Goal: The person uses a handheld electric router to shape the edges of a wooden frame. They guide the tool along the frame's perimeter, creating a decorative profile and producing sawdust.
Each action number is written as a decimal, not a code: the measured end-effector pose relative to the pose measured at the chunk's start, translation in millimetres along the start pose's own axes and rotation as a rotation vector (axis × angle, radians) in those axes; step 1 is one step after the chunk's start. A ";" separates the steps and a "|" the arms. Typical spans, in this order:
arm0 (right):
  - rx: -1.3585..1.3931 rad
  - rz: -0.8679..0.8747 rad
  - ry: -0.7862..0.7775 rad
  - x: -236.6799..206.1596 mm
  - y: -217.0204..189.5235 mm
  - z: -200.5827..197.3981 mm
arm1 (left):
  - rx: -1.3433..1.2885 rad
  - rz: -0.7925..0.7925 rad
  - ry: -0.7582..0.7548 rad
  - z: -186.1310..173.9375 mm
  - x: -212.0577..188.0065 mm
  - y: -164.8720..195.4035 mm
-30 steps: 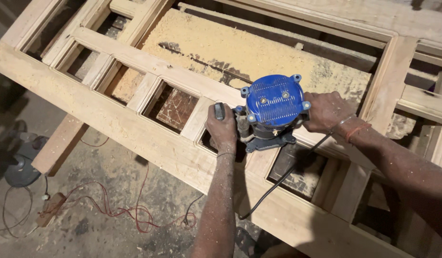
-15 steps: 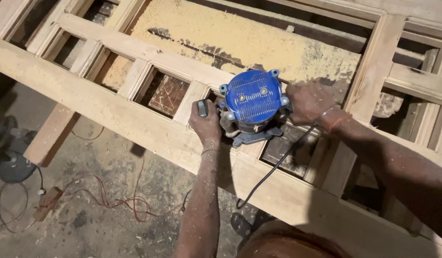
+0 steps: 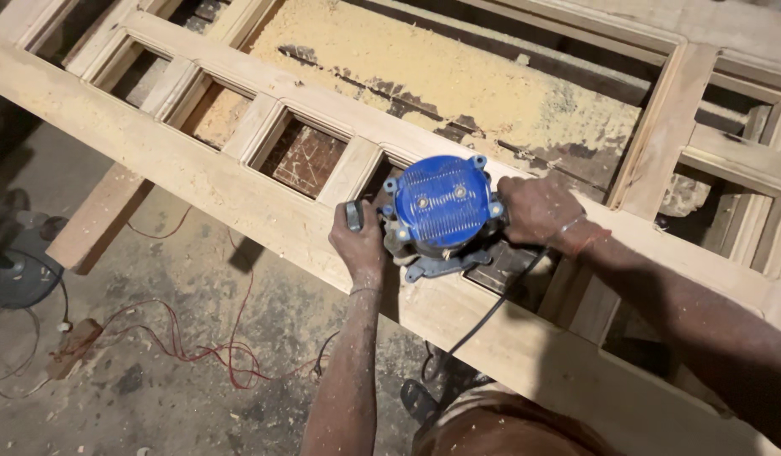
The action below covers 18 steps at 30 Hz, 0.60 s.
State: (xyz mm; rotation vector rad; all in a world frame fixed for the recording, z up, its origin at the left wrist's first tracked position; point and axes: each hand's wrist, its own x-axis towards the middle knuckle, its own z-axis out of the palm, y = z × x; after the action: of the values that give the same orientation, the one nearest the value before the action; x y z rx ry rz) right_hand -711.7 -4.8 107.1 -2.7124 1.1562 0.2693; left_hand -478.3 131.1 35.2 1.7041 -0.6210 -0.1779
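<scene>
A blue electric router (image 3: 443,207) stands upright on a long wooden door frame (image 3: 204,181) with small square openings, at the edge of one opening. My left hand (image 3: 359,243) grips its left handle and my right hand (image 3: 536,209) grips its right handle. A black power cord (image 3: 483,321) runs from the tool down toward me. A thread band sits on my right wrist.
Sawdust covers a wooden board (image 3: 458,80) behind the frame. More frame members lie to the right (image 3: 661,135). On the concrete floor at the left lie a red wire (image 3: 196,342), a socket block (image 3: 69,348) and a round dark object (image 3: 19,274). A sandalled foot (image 3: 420,399) shows below.
The view has shifted between frames, so the router and frame appear in a different place. Both hands have kept their grip on the handles, and the router sits at the same opening.
</scene>
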 end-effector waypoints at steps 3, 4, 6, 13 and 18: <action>0.044 -0.068 0.061 -6.9 -7.9 1.7 | -0.015 -0.012 -0.003 -11.5 -5.1 -0.7; 0.048 -0.053 0.040 -6.9 -10.2 2.1 | -0.009 -0.013 -0.004 -14.3 -5.3 -1.1; 0.057 -0.023 -0.006 -8.3 -14.8 4.5 | 0.006 -0.020 -0.008 -20.7 -7.7 -2.2; 0.037 -0.027 0.008 -14.0 -26.5 18.8 | -0.011 -0.013 -0.001 -40.9 -13.8 -5.8; 0.033 -0.015 -0.035 -10.1 -29.2 27.7 | -0.056 -0.036 -0.024 -49.0 -14.1 -8.6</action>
State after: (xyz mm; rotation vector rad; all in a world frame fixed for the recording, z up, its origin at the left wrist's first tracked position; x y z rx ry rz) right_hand -700.0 28.6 85.4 -2.6763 1.1199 0.2914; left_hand -465.9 181.3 35.6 1.6618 -0.5980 -0.2403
